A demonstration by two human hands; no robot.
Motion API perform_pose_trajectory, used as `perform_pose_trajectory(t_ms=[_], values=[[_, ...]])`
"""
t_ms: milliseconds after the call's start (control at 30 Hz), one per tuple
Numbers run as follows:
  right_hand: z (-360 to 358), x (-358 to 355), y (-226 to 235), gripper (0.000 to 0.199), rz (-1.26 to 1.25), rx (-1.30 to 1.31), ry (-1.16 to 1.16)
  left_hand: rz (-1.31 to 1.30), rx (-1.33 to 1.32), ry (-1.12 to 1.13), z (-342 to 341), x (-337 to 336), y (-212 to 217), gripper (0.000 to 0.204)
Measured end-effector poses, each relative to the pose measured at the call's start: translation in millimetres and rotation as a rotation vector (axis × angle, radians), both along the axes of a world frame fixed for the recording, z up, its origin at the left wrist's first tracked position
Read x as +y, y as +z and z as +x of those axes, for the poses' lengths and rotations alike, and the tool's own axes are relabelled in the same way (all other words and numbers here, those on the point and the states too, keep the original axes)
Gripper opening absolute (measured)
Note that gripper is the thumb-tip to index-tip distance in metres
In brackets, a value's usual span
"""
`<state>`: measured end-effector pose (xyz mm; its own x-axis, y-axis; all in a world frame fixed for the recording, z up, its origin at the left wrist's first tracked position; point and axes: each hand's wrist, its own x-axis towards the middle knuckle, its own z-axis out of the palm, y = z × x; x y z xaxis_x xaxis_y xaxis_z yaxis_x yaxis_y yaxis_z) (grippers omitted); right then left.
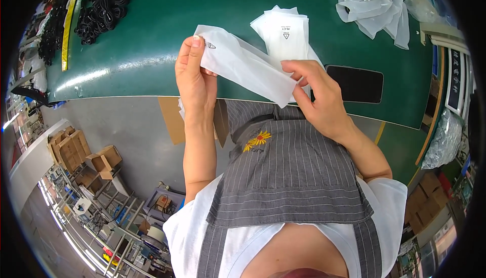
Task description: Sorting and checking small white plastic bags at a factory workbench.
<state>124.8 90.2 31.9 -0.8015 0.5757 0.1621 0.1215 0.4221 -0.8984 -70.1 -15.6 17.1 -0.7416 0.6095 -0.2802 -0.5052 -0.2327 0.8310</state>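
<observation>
A long white plastic bag (243,65) is stretched between both hands above the near edge of the green table (152,45). My left hand (195,78) pinches its upper left end, thumb on top. At the lower right end, my right hand (319,98) grips it with the fingers curled. Just behind the held bag, a small stack of the same white bags (284,32) lies on the table.
A black phone (357,83) lies flat on the table right of my right hand. Crumpled white bags (372,2) are heaped at the far right, and a pile of black rubber rings (104,2) sits at the far left. Cardboard boxes (76,149) stand on the floor at left.
</observation>
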Motion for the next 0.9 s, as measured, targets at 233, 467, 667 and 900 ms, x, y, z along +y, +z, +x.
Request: perform_pose_trajectory(t_ms=[233, 467, 667, 900], values=[[1, 6, 1, 0.019, 0.15, 0.002, -0.017, -0.113, 0.12, 0.001, 0, -6, -5, 0.015], [0, 9, 6, 0.018, -0.202, -0.092, -0.026, -0.378, 0.328, -0.151, -10, -23, -25, 0.019], [-73, -2, -22, 0.025, 0.351, -0.341, 0.099, -0.732, 1.05, -0.088, -5, -19, -43, 0.017], [-85, 6, -34, 0.024, 0.259, -0.392, 0.156, -0.672, 1.005, 0.134, 9, -19, -38, 0.032]])
